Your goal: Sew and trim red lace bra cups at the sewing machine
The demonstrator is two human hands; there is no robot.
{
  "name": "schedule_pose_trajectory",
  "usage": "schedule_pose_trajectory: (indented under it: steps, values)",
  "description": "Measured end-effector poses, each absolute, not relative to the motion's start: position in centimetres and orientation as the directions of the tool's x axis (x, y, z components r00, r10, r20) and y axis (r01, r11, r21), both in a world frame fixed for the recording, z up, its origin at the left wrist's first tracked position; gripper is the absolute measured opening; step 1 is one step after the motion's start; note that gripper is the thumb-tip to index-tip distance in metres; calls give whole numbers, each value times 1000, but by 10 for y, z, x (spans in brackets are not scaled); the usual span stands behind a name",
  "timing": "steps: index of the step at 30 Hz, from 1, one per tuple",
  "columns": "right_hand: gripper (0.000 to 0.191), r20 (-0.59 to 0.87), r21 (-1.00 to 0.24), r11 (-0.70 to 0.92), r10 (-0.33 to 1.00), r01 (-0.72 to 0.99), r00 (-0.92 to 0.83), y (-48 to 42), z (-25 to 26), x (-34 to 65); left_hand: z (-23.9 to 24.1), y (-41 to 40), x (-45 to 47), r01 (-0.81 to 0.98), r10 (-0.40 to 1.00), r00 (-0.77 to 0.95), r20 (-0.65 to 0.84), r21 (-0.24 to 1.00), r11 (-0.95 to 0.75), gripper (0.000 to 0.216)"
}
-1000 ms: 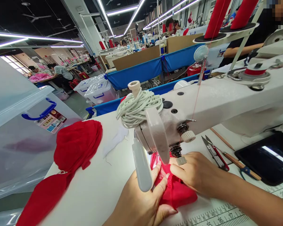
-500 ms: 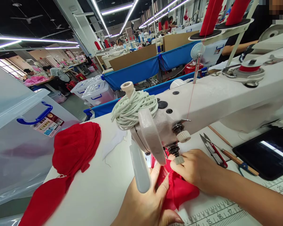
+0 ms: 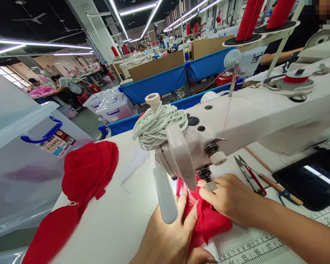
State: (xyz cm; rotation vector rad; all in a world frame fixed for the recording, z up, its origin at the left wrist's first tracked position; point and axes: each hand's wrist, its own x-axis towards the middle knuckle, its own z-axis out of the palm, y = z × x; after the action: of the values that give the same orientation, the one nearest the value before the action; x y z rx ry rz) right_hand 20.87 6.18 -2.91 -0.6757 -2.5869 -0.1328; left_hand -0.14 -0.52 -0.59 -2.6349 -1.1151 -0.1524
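Sheer red fabric (image 3: pixel 209 225) with a gathered edge lies under the head of a white sewing machine (image 3: pixel 178 154). My left hand (image 3: pixel 167 234) rests on the fabric's left side, its fingers spread and pointing toward the needle area. On the other side, my right hand (image 3: pixel 231 196) has its fingers curled, pinching the fabric close to the machine's presser area. The needle and the right fingertips are hidden behind the machine head. A grey lamp-like bar (image 3: pixel 166 198) hangs over part of my left hand.
Bunched red fabric (image 3: pixel 89 170) lies at left beside a clear plastic box (image 3: pixel 41 161). Thread snips (image 3: pixel 250 176), a wooden-handled tool (image 3: pixel 275 183) and a black tablet (image 3: pixel 308 179) lie at right. Pale cord (image 3: pixel 159 124) is wound on the machine head. Another person's arm (image 3: pixel 283 57) shows at upper right.
The view has shifted slightly, so the machine sits a little farther right in it. Both hands keep nearly the same places on the red fabric.
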Motion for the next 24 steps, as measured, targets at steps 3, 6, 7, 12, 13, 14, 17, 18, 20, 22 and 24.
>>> schedule_pose_trajectory:
  steps: [3, 6, 7, 12, 13, 14, 17, 18, 20, 22, 24]
  values:
    - [25, 466, -17, 869, 445, 495, -765, 62, -31, 210, -3, -6, 2, 705, 698, 702, 142, -273, -654, 77]
    - [25, 471, -14, 867, 446, 499, -761, 63, -31, 211, -5, -6, 6, 705, 705, 696, 140, -322, -632, 78]
    - [25, 471, -12, 867, 444, 498, -762, 63, -31, 211, -7, -6, 7, 704, 705, 695, 140, -329, -629, 78]
    - [24, 475, -9, 867, 442, 498, -761, 64, -31, 212, -7, -8, 9, 711, 715, 685, 138, -343, -615, 78]
    - [24, 476, -11, 867, 443, 498, -760, 64, -31, 212, -7, -9, 9, 716, 721, 679, 138, -342, -609, 77]
    - [25, 480, -12, 867, 442, 498, -758, 64, -31, 212, -6, -9, 9, 717, 721, 678, 141, -341, -608, 77]
    - [26, 478, -10, 870, 437, 492, -762, 64, -29, 211, -6, -9, 8, 710, 705, 692, 158, -326, -624, 76]
    - [27, 476, -9, 871, 435, 491, -764, 64, -29, 211, -7, -8, 7, 706, 697, 698, 163, -322, -631, 76]
    - [27, 471, -7, 869, 438, 494, -765, 64, -28, 211, -8, -8, 7, 710, 702, 693, 163, -324, -626, 77]
    - [28, 466, -6, 865, 446, 501, -764, 63, -29, 212, -8, -8, 8, 714, 711, 686, 153, -331, -617, 76]
    - [27, 456, -6, 863, 451, 505, -767, 63, -31, 212, -9, -8, 8, 715, 717, 682, 143, -333, -614, 77]
